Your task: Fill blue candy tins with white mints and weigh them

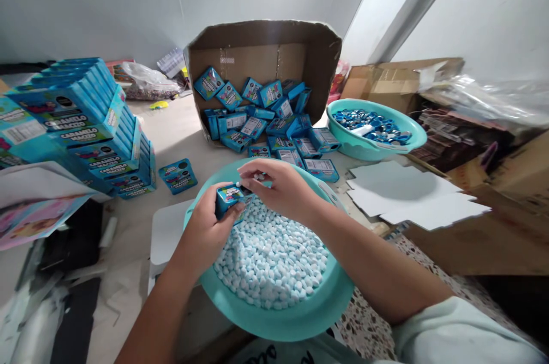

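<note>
My left hand (209,216) is closed round a small blue candy box (229,195), held tilted above the left side of a turquoise basin (281,327). The basin is filled with pale blue and white candies (274,255). At the box's right end my right hand (274,181) is closed, its fingertips pinched together. A small white piece and something dark show at the fingertips, too small to make out. Behind the basin, several blue candy boxes (253,127) lie in and in front of a cardboard box (261,38) on its side.
Stacked blue display cartons (103,130) stand at the left, beside a lone flat blue box (178,176). A second turquoise basin (364,150) holds shiny blue and silver pieces. White card sheets (407,187) lie at the right. A white flat device (169,232) sits left of the candy basin.
</note>
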The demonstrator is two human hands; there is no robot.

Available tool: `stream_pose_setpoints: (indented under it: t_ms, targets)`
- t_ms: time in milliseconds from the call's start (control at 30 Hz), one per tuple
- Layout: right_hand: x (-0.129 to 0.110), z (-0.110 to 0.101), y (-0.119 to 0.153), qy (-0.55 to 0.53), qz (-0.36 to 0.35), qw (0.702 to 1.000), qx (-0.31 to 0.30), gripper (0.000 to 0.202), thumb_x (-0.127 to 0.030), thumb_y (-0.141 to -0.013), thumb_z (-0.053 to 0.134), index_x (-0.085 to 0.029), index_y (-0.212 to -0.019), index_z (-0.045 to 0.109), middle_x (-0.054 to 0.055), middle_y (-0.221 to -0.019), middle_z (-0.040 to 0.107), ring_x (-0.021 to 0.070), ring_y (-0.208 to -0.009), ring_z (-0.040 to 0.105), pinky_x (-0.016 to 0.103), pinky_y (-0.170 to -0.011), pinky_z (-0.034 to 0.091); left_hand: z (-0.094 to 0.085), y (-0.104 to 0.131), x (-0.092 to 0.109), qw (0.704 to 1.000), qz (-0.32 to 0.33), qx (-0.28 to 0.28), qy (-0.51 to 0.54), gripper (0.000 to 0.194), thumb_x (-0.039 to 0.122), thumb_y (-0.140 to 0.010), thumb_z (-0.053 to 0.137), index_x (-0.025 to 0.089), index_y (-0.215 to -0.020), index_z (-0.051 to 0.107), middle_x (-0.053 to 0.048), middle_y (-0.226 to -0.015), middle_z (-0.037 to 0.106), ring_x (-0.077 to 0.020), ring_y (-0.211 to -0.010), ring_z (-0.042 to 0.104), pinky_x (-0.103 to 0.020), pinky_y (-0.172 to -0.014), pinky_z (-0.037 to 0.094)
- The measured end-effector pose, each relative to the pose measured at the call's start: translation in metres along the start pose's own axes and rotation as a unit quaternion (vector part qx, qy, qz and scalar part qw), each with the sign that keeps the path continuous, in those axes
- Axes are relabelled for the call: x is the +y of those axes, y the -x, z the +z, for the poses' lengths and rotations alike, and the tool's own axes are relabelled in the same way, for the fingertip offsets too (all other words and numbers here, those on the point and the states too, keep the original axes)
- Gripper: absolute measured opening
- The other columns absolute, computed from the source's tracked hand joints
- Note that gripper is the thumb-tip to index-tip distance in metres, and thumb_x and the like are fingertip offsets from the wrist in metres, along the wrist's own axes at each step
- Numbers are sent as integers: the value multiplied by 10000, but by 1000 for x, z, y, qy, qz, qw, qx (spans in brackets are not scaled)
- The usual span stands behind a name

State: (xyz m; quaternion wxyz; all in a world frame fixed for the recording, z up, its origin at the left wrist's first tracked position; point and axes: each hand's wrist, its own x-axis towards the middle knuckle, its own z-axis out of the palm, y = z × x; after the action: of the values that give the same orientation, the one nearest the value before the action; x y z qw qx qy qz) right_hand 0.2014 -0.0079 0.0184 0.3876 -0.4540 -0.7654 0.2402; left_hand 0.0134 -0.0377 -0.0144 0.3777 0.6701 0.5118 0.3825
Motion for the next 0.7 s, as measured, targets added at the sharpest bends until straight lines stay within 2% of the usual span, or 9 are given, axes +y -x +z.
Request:
stream_pose_setpoints:
  t_ms: [167,333,700]
  targets:
    - [0,-1,2,-43,3,999,-4,241,-213,-992,458,-178,-1097,672,72,-999,749,168,-932,705,285,-815,543,0,0,1,1000,0,1,4,394,493,-901,626,236,-1199,623,-67,-1138,692,-257,-1092,646,-365,-942,499]
    - [4,2,4,-64,-12,998,-12,350,-103,-935,431,-183,-1219,621,76,-1047,725,147,-907,685,294,-843,559,-1,0,-2,1000,2,8,-6,418,516,-908,621,228,-1211,619,-72,-1142,695,-254,-1094,647,-360,-946,494]
    - [5,10,3,-82,-22,996,6,246,-143,-937,494,-182,-1107,668,100,-1098,715,173,-967,717,334,-882,615,0,-1,-3,1000,11,14,-3,421,521,-904,625,227,-1205,625,-73,-1156,707,-248,-1090,658,-346,-918,507]
